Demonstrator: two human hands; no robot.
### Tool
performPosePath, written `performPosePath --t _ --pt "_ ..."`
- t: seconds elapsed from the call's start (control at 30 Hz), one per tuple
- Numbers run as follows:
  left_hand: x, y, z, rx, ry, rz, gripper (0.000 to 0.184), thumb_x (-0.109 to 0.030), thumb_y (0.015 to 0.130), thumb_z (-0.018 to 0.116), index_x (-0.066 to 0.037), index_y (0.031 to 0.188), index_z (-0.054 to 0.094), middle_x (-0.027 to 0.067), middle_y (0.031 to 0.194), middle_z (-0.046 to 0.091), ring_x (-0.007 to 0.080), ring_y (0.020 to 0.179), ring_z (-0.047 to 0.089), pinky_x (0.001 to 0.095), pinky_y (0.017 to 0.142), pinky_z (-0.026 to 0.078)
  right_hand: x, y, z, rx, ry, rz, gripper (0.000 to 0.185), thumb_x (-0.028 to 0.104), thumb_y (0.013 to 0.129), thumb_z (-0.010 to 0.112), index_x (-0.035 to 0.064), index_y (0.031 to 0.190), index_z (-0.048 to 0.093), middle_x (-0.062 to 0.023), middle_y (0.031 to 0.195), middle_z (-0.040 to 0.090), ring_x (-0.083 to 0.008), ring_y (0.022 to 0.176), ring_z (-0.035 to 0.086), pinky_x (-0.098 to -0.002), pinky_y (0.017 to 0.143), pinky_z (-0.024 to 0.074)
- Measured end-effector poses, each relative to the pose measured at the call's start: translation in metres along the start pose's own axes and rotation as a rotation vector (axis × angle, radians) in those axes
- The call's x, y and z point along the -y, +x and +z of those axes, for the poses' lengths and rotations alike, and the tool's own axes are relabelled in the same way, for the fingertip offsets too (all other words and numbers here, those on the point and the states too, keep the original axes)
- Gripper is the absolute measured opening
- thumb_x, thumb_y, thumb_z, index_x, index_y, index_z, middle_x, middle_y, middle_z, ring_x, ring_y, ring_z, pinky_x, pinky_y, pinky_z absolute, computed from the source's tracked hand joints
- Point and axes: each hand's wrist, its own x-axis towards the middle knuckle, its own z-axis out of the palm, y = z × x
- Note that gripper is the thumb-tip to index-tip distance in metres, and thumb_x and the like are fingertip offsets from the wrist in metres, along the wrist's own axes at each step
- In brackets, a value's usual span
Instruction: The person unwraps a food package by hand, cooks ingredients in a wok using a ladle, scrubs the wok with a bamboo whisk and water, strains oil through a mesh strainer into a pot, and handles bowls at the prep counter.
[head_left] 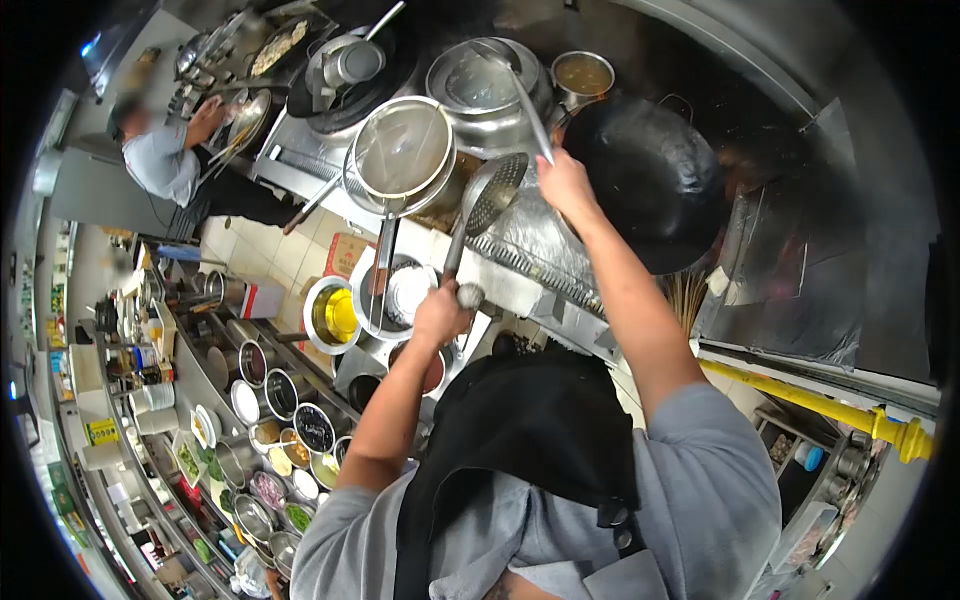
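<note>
My left hand (440, 315) is closed around the handle of a perforated skimmer (498, 193), whose round, hole-dotted head tilts over the steel stove top. In my right hand (568, 185) is the handle of a long metal ladle (532, 115). Its bowl end reaches over a large steel pot (440, 82) with cloudy liquid. A big black wok (645, 185) sits to the right of my right hand. Between my left hand and the back of the stove, a fine-mesh strainer (403, 147) rests across a round pot.
A small pot of brownish liquid (583, 76) stands behind the wok. A bowl of yellow oil (335, 315) is left of my left hand. Several ingredient containers (315, 428) line the left counter. Another person (160, 160) works at the far left. A yellow pipe (800, 395) runs at right.
</note>
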Motion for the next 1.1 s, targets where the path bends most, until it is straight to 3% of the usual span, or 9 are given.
performPosePath --t 0.13,0.17,0.23,0.43,0.67,0.8,0.93,1.03,1.1 --pt "0.012 -0.004 0.024 0.009 -0.240 -0.006 0.057 -0.027 0.073 0.071 0.003 0.120 0.061 0.0305 0.099 0.068 0.0415 0.097 0.067 0.0429 0.088 0.053 -0.007 0.129 0.074 0.069 -0.129 0.011 0.034 0.022 0.095 0.049 -0.0057 0.102 0.069 -0.0257 0.114 0.066 -0.0405 0.109 0.063 -0.0495 0.091 0.0521" --pt "0.010 -0.005 0.020 0.034 -0.354 -0.006 0.050 -0.025 0.072 0.071 0.004 0.112 0.065 0.0251 0.095 0.071 0.0348 0.091 0.070 0.0391 0.084 0.054 0.020 0.131 0.074 -0.113 -0.057 0.203 0.030 0.014 0.092 0.049 -0.0048 0.096 0.072 -0.0204 0.106 0.071 -0.0352 0.097 0.070 -0.0453 0.081 0.0564" --pt "0.022 0.004 0.033 0.137 -0.681 -0.052 0.042 -0.021 0.073 0.069 0.003 0.108 0.066 0.0160 0.091 0.072 0.0254 0.083 0.070 0.0349 0.079 0.054 0.052 0.143 0.062 0.290 0.052 0.292 0.027 0.009 0.088 0.049 -0.0048 0.091 0.072 -0.0207 0.093 0.073 -0.0288 0.075 0.073 -0.0395 0.066 0.0571" --pt "0.043 0.018 0.066 0.026 -1.021 -0.156 0.038 -0.019 0.076 0.067 0.007 0.105 0.066 0.0148 0.101 0.070 0.0236 0.091 0.065 0.0350 0.087 0.050 0.038 0.175 0.094 0.441 1.911 0.986 0.022 0.009 0.087 0.051 0.0099 0.069 0.039 -0.0047 0.055 0.043 -0.0167 0.043 0.047 -0.0270 0.037 0.0389" --pt "0.063 0.007 0.070 0.210 -1.150 -0.213 0.039 -0.011 0.077 0.064 0.003 0.114 0.060 0.0097 0.088 0.067 0.0210 0.070 0.064 0.0344 0.060 0.052 0.030 0.143 0.013 0.591 2.289 0.713 0.036 0.028 0.100 0.052 -0.0058 0.108 0.041 0.0011 0.061 0.043 -0.0084 0.043 0.043 -0.0205 0.036 0.0383" --pt "0.071 -0.002 0.069 0.282 -1.223 -0.211 0.041 -0.011 0.075 0.063 0.000 0.115 0.059 0.0075 0.093 0.065 0.0190 0.076 0.062 0.0323 0.066 0.051 0.005 0.144 -0.024 0.698 2.703 0.445 0.048 0.039 0.102 0.044 -0.0079 0.111 0.047 0.0018 0.060 0.045 -0.0078 0.041 0.042 -0.0221 0.037 0.0404" --pt "0.074 -0.004 0.071 0.296 -1.213 -0.205 0.042 -0.011 0.075 0.064 0.000 0.116 0.059 0.0070 0.095 0.065 0.0199 0.082 0.063 0.0334 0.071 0.051 0.001 0.151 -0.047 0.729 2.567 0.576 0.051 0.049 0.100 0.043 -0.0013 0.095 0.049 0.0063 0.056 0.044 -0.0069 0.040 0.040 -0.0222 0.036 0.0383" --pt "0.074 -0.004 0.071 0.312 -1.223 -0.218 0.042 -0.011 0.075 0.064 0.000 0.116 0.059 0.0071 0.096 0.065 0.0198 0.082 0.063 0.0331 0.071 0.051 0.015 0.154 -0.041 0.607 1.889 0.806 0.047 0.045 0.100 0.045 -0.0004 0.088 0.047 -0.0012 0.056 0.043 -0.0089 0.039 0.040 -0.0215 0.034 0.0351" --pt "0.073 -0.005 0.071 0.311 -1.208 -0.231 0.042 -0.011 0.075 0.064 0.000 0.115 0.060 0.0074 0.095 0.066 0.0202 0.082 0.063 0.0332 0.072 0.051 -0.012 0.184 0.040 0.435 1.602 0.288 0.025 0.015 0.087 0.059 0.0045 0.064 0.056 -0.0086 0.053 0.055 -0.0198 0.040 0.052 -0.0362 0.038 0.0434"
